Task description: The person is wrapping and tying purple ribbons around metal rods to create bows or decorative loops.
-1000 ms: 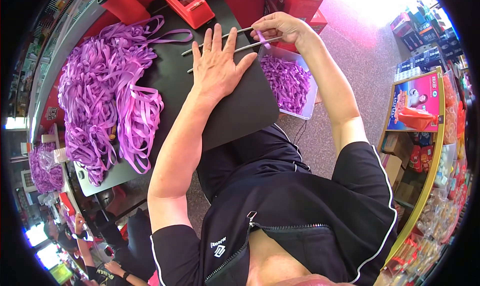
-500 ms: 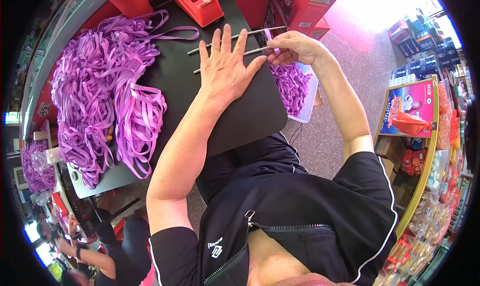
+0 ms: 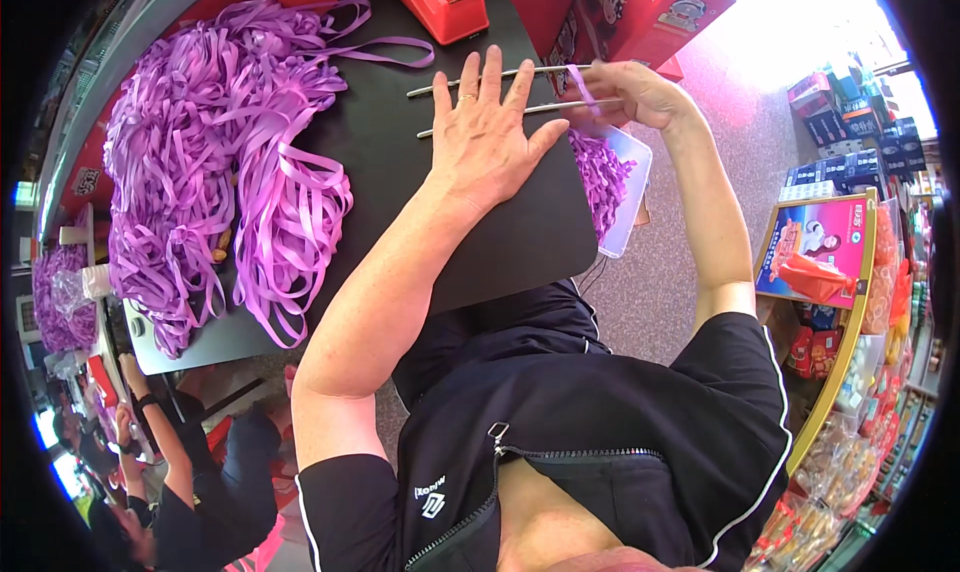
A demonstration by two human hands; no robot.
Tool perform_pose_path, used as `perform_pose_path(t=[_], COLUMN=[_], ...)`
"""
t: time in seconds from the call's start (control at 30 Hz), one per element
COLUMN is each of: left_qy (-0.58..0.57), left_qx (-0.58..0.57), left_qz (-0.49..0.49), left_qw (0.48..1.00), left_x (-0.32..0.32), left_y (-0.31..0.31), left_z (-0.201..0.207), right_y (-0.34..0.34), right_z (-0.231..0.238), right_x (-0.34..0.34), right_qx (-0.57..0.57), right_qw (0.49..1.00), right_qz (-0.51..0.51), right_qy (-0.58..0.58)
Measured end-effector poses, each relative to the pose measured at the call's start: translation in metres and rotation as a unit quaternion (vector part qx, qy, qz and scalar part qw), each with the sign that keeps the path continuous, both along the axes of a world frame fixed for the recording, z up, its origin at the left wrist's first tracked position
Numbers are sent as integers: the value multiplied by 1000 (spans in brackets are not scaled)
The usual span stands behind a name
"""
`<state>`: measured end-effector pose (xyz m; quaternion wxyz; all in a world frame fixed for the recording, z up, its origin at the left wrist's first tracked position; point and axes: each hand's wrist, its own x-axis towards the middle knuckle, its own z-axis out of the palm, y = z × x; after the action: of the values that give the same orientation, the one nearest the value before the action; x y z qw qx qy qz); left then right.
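Observation:
Two thin metal rods [image 3: 550, 107] lie roughly parallel on the black tabletop [image 3: 500, 247], their right ends reaching past its edge. My left hand [image 3: 482, 147] rests flat across them with its fingers spread. A short purple ribbon [image 3: 581, 87] loops over both rods towards their right ends. There my right hand [image 3: 640, 92] is curled, its fingers at the ribbon; the fingertips are slightly smeared and partly behind the rods. Below that hand, a clear plastic bin [image 3: 632, 197] holds many small crinkled purple ribbon pieces [image 3: 603, 187].
A large heap of purple ribbon [image 3: 190, 162] covers the table's left side. At the back stand a red tape dispenser [image 3: 440, 4] and red boxes [image 3: 660, 17]. Shelves of packaged goods [image 3: 850, 342] line the right. Another person's arm [image 3: 170, 437] shows at the lower left.
The table and my hands sit slightly farther right in the view. My right hand has shifted from a pinch on the ribbon to fingers reaching around the rods' ends. My left hand stays on the rods.

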<state>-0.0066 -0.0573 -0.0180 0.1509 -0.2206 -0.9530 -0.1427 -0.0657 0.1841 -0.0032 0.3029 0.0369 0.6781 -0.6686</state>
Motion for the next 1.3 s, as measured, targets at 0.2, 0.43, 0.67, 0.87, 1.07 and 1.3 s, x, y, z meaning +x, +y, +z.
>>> perform_pose_path(t=[0.2, 0.43, 0.67, 0.87, 1.07, 1.3], left_qy=[-10, -1, 19, 22, 119, 122], left_qx=[4, 6, -37, -18, 45, 147], left_qz=[-8, -8, 12, -19, -47, -394], left_qw=[1000, 1000, 999, 999, 991, 899], left_x=[-1, -2, -1, -4, 5, 86], left_y=[-1, -3, 0, 10, -7, 15], left_z=[2, 1, 0, -1, 14, 58], right_y=[-11, 13, 105, 121, 46, 5], right_z=[-8, -14, -56, -213, -212, -161], right_x=[-28, -28, 9, 70, 133, 194], right_qx=[2, -6, 14, 454, 365, 325], right_qw=[999, 999, 976, 835, 877, 842], right_qz=[21, -3, -201, -215, -183, -256], right_qy=[37, 38, 79, 225, 255, 347])
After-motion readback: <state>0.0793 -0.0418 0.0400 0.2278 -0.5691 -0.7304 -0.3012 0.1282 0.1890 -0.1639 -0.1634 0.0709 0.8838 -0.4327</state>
